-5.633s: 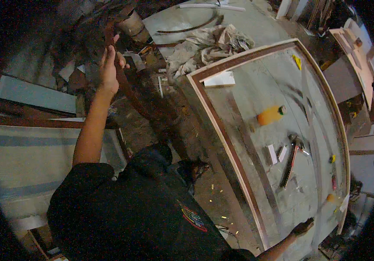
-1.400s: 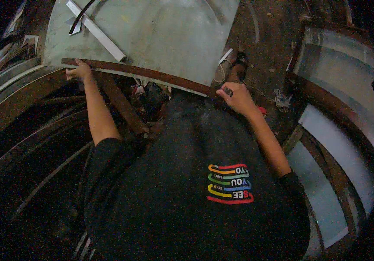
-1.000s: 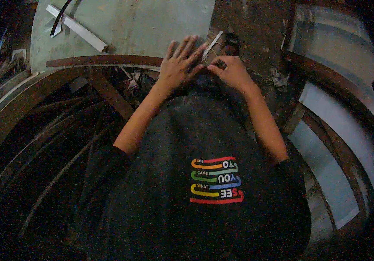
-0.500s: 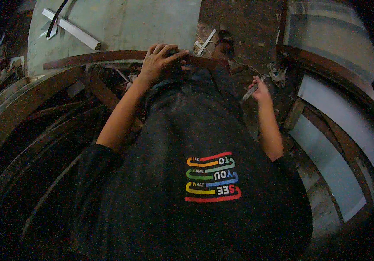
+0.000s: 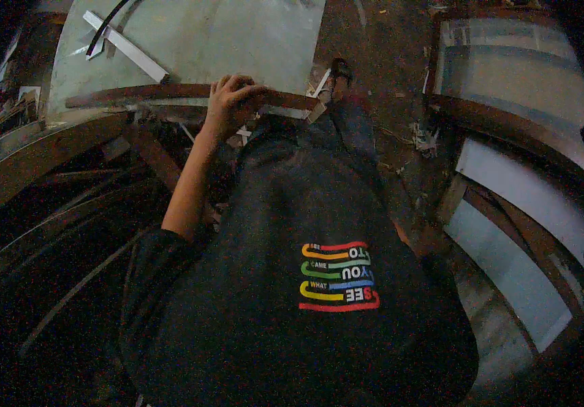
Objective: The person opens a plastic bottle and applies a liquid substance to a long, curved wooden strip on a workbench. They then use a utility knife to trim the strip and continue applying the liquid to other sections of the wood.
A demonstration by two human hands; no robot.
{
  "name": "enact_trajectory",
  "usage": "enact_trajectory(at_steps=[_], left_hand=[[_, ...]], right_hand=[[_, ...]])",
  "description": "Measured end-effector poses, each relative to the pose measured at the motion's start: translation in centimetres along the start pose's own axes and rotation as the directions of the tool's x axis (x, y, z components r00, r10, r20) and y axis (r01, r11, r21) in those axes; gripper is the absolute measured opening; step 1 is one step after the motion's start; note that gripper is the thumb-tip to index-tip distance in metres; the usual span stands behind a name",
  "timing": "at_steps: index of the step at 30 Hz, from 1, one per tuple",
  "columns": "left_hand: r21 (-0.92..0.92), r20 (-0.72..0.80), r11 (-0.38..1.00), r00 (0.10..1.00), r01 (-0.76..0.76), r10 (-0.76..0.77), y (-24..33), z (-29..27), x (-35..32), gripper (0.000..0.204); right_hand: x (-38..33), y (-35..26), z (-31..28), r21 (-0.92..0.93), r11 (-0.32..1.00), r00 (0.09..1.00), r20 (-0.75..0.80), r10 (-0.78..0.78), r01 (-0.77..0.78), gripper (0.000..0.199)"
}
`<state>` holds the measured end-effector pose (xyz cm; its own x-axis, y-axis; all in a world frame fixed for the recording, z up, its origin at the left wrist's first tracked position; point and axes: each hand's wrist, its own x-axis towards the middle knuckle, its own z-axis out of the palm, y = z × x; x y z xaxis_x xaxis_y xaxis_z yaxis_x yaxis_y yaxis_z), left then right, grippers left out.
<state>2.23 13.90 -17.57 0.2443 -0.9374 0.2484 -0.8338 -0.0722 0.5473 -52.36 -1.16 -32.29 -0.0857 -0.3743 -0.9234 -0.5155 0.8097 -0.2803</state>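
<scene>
Your left hand [image 5: 232, 102] is closed over the near wooden edge rail [image 5: 170, 93] of the pale framed panel [image 5: 203, 41] that lies flat ahead of you, fingers curled over the top, thumb side toward you. The rail runs left to right across the far half of the view, and your hand sits right of its middle.

Your right hand is not in view. The arm drops out of sight behind your dark shirt [image 5: 305, 285] on the right, so you cannot tell from here whether it holds anything.

On the panel, far left: a white strip [image 5: 125, 46] lying diagonally, with a dark curved cord [image 5: 105, 26] crossing its far end. A short white offcut [image 5: 319, 91] leans just right of your hand, near your shoe [image 5: 341, 71]. More framed panels [image 5: 522, 88] stand to the right, and dark timber framing [image 5: 54, 176] lies stacked on the left.

Risks, as judged:
- One-handed hold near one end of the rail: if you lift or pull, the panel may pivot and the strip slide off.
- Fingers wrapped under the edge could be pinched if the panel drops onto the framing beneath.
- Floor [image 5: 400, 61] is littered with scraps, and footing near the offcut looks poor.
- Light is dim, so splinters or fasteners on the rail are not discernible.
</scene>
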Motion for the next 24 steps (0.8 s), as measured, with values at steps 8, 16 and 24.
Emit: enact_trajectory(at_steps=[8, 16, 24], left_hand=[[0.027, -0.100, 0.995, 0.991, -0.091, 0.093, 1.7, 2.1, 0.3, 0.030], [0.044, -0.141, 0.997, 0.988, 0.061, -0.054, 2.6, 2.8, 0.4, 0.024], [0.045, -0.025, 0.999, 0.999, -0.024, 0.025, 1.6, 2.1, -0.4, 0.032]], right_hand=[[-1.6, -1.6, -3.1, -0.091, 0.989, 0.989, 0.083, 0.120, -0.113, 0.035], [-4.3, -0.3, -5.9, -0.094, 0.979, 0.976, 0.108, 0.191, -0.181, 0.027], [-10.0, -4.6, -4.2, -0.167, 0.985, 0.997, 0.062, -0.037, 0.047, 0.035]])
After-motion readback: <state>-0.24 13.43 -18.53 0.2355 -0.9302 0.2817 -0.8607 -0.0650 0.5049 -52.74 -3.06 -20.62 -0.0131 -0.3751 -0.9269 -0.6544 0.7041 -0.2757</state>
